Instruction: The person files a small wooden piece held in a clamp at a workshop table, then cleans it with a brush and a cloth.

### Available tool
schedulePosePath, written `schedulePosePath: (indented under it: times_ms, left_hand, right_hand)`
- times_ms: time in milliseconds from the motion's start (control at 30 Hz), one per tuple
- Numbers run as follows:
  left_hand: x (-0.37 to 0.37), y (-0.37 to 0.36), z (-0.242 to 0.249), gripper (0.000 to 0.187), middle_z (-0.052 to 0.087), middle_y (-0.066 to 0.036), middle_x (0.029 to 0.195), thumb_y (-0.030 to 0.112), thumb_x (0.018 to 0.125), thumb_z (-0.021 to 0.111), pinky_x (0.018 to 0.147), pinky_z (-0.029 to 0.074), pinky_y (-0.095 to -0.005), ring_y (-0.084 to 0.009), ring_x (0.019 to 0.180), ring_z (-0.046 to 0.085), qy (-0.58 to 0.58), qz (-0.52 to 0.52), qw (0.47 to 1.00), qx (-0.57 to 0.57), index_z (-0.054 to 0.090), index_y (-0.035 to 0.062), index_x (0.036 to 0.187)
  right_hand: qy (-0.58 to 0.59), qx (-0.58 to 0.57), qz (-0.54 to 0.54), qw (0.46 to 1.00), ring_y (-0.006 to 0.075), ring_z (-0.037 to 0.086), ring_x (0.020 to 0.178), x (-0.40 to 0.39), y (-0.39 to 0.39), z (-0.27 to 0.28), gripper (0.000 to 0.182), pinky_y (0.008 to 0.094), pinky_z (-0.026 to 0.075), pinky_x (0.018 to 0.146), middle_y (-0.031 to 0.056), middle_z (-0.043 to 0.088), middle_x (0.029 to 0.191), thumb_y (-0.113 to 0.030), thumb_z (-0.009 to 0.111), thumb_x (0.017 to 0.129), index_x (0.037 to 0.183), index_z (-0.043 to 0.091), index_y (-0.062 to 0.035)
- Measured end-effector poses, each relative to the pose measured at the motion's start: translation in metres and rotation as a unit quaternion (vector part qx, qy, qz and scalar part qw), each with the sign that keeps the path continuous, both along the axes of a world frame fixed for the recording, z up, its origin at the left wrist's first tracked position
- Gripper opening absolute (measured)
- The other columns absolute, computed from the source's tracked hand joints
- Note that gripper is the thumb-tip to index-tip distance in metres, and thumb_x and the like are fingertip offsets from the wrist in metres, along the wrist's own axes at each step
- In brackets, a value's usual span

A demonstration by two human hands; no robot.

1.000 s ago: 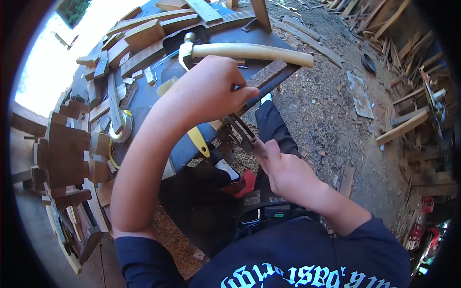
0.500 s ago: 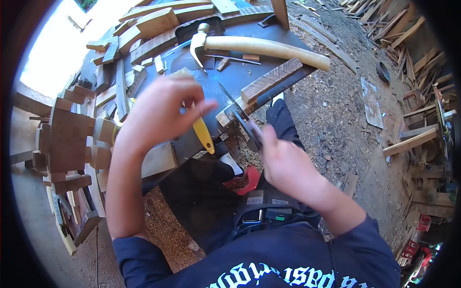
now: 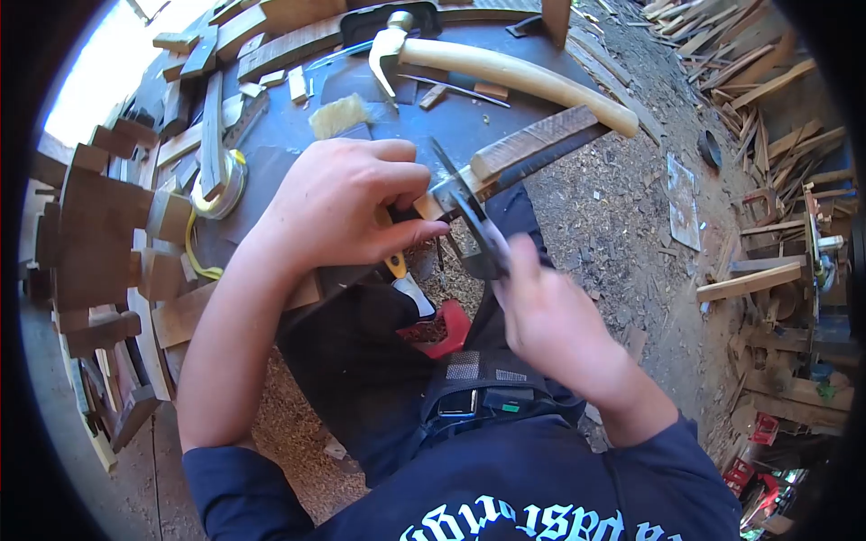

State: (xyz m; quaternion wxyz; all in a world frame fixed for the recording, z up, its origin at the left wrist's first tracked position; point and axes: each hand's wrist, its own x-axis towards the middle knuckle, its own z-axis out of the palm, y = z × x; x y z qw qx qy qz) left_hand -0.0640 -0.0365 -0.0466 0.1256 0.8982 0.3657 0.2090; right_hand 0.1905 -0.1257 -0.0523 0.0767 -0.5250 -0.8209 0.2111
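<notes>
My left hand [image 3: 347,203] is closed at the table's front edge, thumb and fingers around the near end of a small pale wood piece [image 3: 431,206]. My right hand [image 3: 555,316] grips a tool with a long dark blade [image 3: 478,212], which lies across that piece; blur and angle hide its exact kind. Under my left hand is a paintbrush, its pale bristles [image 3: 341,115] beyond the knuckles and its yellow handle end [image 3: 395,263] below the thumb. A darker wood block [image 3: 534,142] rests along the edge, against the pale piece.
A claw hammer [image 3: 514,77] lies across the back of the table [image 3: 280,135]. A yellow-edged tape roll [image 3: 221,187] sits at left among wood offcuts. Stacked curved boards [image 3: 99,230] stand further left. Wood shavings cover the ground [image 3: 622,216]; scrap wood is piled at right.
My left hand has come down and right from above the brush onto the pale wood piece. The dark blade stays across the piece in my right hand. The whole view has shifted slightly.
</notes>
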Motion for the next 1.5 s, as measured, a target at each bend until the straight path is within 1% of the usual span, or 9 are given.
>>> schedulePosePath:
  times_ms: [133,300,433,567,600,900,1133,1333,1500]
  left_hand:
    - [-0.007,0.007,-0.008,0.037,0.058,-0.003,0.073,0.034,0.073,0.089,0.058,0.045,-0.0409,-0.0280,0.070,0.062,-0.053,-0.024,0.998,0.017,0.062,0.0093,0.071]
    - [-0.008,0.008,-0.007,0.038,0.058,0.002,0.072,0.041,0.068,0.090,0.082,0.042,-0.0368,-0.0197,0.078,0.060,-0.032,-0.037,0.995,0.085,0.064,0.0128,0.068]
    - [-0.008,0.008,-0.008,0.037,0.058,0.003,0.072,0.044,0.070,0.087,0.087,0.040,-0.0378,-0.0189,0.084,0.059,-0.047,-0.045,0.990,0.124,0.064,0.0149,0.068]
    - [-0.010,0.010,-0.013,0.037,0.058,0.003,0.074,0.043,0.071,0.087,0.087,0.040,-0.0373,-0.0192,0.084,0.058,-0.051,-0.056,0.992,0.103,0.063,0.0147,0.067]
    - [-0.010,0.008,-0.011,0.037,0.059,0.003,0.075,0.043,0.071,0.087,0.087,0.040,-0.0370,-0.0190,0.085,0.058,-0.039,-0.047,0.995,0.073,0.063,0.0148,0.067]
    - [-0.009,0.009,-0.018,0.039,0.055,0.001,0.073,0.045,0.071,0.084,0.088,0.043,-0.0397,-0.0201,0.085,0.059,-0.053,-0.061,0.985,0.154,0.060,0.0147,0.066]
    - [-0.007,0.006,-0.013,0.038,0.055,0.002,0.073,0.045,0.069,0.085,0.088,0.043,-0.0386,-0.0197,0.085,0.059,-0.035,-0.054,0.981,0.183,0.061,0.0156,0.066]
    - [-0.007,0.008,-0.015,0.039,0.055,0.003,0.073,0.047,0.069,0.084,0.084,0.042,-0.0381,-0.0198,0.084,0.058,-0.041,-0.058,0.980,0.184,0.061,0.0149,0.068]
    - [-0.008,0.008,-0.013,0.038,0.056,0.003,0.074,0.046,0.070,0.084,0.086,0.043,-0.0381,-0.0203,0.084,0.058,-0.041,-0.062,0.978,0.197,0.063,0.0146,0.068]
  right_hand:
    - [0.020,-0.023,0.001,1.000,0.0486,0.065,0.060,0.015,-0.017,0.005,0.025,0.0587,0.050,0.052,0.0267,0.064,0.068,-0.009,0.054,0.100,0.117,0.042,0.0052]
    - [-0.009,0.016,0.004,1.000,0.0498,0.066,0.063,-0.007,0.019,-0.005,0.030,0.0590,0.052,0.056,0.0285,0.063,0.067,-0.012,0.056,0.101,0.121,0.041,0.0041]
    - [0.041,-0.007,-0.011,0.999,0.0491,0.066,0.061,0.007,-0.009,-0.012,0.036,0.0589,0.052,0.055,0.0281,0.062,0.065,-0.012,0.059,0.099,0.125,0.040,0.0045]
    - [-0.007,0.023,0.004,1.000,0.0487,0.066,0.066,-0.006,0.012,-0.009,0.043,0.0594,0.052,0.058,0.0283,0.063,0.069,-0.007,0.059,0.093,0.128,0.038,0.0093]
    - [-0.019,-0.012,-0.007,1.000,0.0568,0.061,0.072,-0.012,0.022,0.001,0.046,0.0628,0.049,0.064,0.0345,0.063,0.078,-0.003,0.062,0.093,0.129,0.035,0.0054]
    - [0.000,-0.047,-0.018,0.999,0.0555,0.063,0.077,-0.001,0.005,-0.011,0.036,0.0612,0.047,0.064,0.0337,0.066,0.091,-0.006,0.059,0.099,0.127,0.037,0.0029]
    - [0.040,0.008,-0.010,0.999,0.0518,0.065,0.064,0.010,-0.017,-0.018,0.030,0.0621,0.050,0.056,0.0306,0.063,0.069,-0.010,0.057,0.100,0.123,0.040,-0.0001]
    - [-0.036,-0.005,0.045,0.998,0.0499,0.061,0.070,-0.009,0.026,0.021,0.044,0.0547,0.050,0.066,0.0304,0.060,0.072,-0.004,0.058,0.096,0.132,0.039,0.0113]
    - [-0.095,-0.105,0.017,0.990,0.0522,0.062,0.068,0.004,0.002,0.061,0.044,0.0581,0.048,0.060,0.0324,0.062,0.075,-0.006,0.055,0.100,0.136,0.038,0.0108]
